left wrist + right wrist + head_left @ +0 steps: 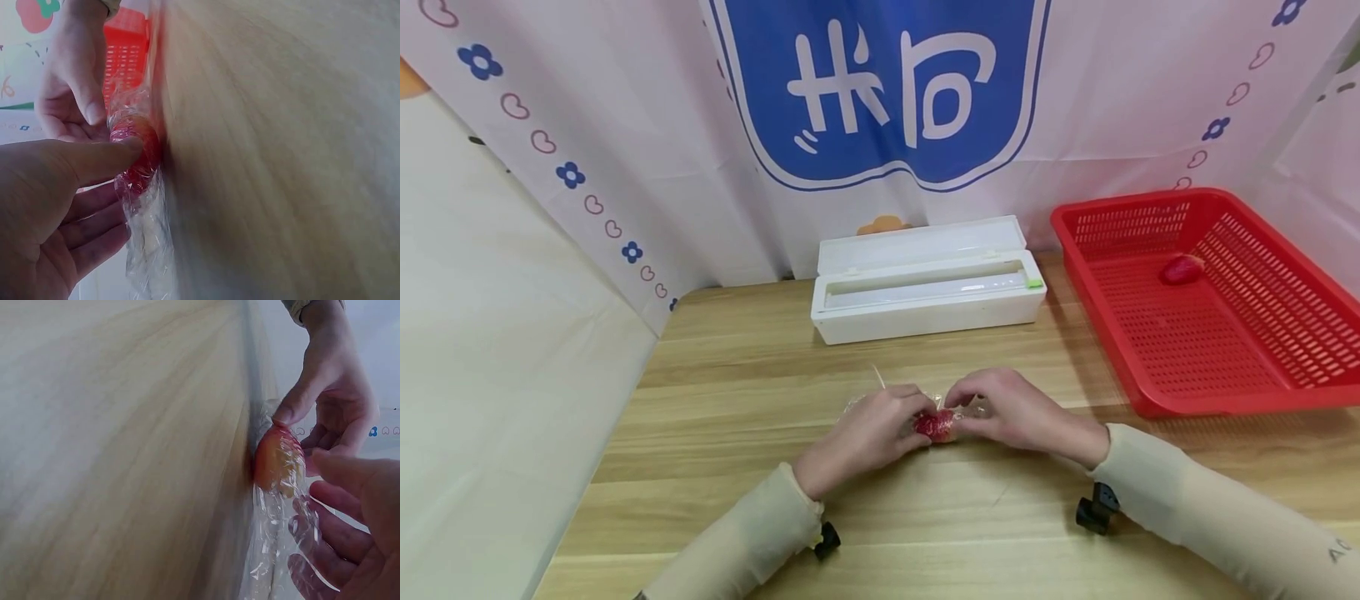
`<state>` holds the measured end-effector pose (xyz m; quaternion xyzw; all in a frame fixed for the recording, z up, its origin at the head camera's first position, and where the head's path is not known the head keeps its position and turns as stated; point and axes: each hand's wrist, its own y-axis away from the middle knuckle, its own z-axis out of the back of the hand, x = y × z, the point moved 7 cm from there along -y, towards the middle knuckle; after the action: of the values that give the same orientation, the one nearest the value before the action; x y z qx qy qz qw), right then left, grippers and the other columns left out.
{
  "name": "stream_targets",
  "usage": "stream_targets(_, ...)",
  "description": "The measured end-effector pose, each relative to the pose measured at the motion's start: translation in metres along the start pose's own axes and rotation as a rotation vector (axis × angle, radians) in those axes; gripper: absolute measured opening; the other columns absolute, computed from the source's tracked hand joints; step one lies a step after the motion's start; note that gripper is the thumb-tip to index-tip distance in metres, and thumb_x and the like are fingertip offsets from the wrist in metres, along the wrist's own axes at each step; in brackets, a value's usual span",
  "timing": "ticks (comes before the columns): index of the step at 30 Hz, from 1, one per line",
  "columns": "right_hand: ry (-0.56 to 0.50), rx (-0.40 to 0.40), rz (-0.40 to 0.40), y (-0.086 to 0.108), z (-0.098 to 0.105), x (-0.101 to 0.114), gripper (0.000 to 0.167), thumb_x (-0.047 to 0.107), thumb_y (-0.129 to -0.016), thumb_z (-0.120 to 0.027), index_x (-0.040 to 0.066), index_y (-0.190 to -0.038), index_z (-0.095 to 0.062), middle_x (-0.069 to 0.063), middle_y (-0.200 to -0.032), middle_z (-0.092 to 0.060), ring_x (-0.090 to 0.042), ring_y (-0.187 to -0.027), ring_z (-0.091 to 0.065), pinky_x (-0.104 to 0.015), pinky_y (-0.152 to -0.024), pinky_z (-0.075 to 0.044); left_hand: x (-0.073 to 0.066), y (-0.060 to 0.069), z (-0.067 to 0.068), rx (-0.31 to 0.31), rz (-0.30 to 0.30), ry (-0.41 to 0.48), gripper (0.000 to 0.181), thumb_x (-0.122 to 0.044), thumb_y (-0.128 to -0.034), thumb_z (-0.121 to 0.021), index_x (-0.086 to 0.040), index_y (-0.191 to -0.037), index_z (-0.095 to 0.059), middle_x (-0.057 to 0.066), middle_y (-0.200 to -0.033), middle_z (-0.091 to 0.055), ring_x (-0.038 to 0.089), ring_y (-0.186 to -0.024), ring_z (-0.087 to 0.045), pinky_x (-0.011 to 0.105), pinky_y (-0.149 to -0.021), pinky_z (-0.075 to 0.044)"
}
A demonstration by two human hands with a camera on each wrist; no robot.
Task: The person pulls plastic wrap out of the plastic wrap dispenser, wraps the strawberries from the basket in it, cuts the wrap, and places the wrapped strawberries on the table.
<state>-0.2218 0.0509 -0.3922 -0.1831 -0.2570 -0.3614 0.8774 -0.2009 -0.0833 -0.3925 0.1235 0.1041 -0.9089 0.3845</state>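
A red-and-yellow fruit (936,426) lies on the wooden table in crinkled clear cling film (148,234), which trails from both ends. My left hand (880,425) pinches the wrapped fruit from the left; its thumb presses the red side in the left wrist view. My right hand (1011,408) is at the right end of the fruit. In the right wrist view its fingers (334,540) are loosely bent, with film over the fingertips, and the thumb stands apart from them. The fruit's underside is hidden.
Behind the hands stands a long white cling film box (932,312) with its lid raised and a roll inside. At the right is a red plastic basket (1097,308) holding another red fruit (1182,269). A printed white curtain (662,125) hangs along the table's back edge.
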Motion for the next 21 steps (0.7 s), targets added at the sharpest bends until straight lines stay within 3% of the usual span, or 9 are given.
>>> stream_targets(8, -0.015, 0.018, 0.009, 0.001, -0.003, -0.004, 0.019, 0.029, -0.083, -0.080, 0.025, -0.101, -0.073, 0.014, -0.097, -0.073, -0.004, -0.088, -0.066, -0.028, -0.082, -0.057, 0.001, -0.001, 0.002, 0.005, -0.005, 0.027, 0.021, -0.023, -0.0902, -0.073, -0.015, -0.109, -0.071, -0.002, -0.107, -0.074, 0.009, -0.096, -0.070, 0.023, -0.086, -0.058)
stream_targets(14, -0.074, 0.056, -0.024, 0.002, -0.002, -0.009, 0.014, 0.030, -0.087, -0.076, 0.027, -0.100, -0.072, 0.015, -0.095, -0.073, -0.003, -0.089, -0.067, -0.027, -0.081, -0.056, -0.003, -0.002, 0.005, -0.011, -0.039, 0.011, 0.026, -0.025, -0.0861, -0.077, -0.014, -0.109, -0.071, -0.003, -0.108, -0.070, 0.009, -0.093, -0.067, 0.020, -0.082, -0.057)
stream_targets(21, 0.022, 0.001, 0.004, 0.001, 0.004, -0.003, 0.020, 0.029, -0.086, -0.077, 0.024, -0.105, -0.073, 0.010, -0.104, -0.074, -0.008, -0.098, -0.068, -0.034, -0.089, -0.056, 0.002, -0.005, 0.003, 0.011, 0.023, 0.014, 0.020, -0.020, -0.0939, -0.068, -0.013, -0.112, -0.070, -0.001, -0.107, -0.072, 0.009, -0.093, -0.069, 0.022, -0.083, -0.058)
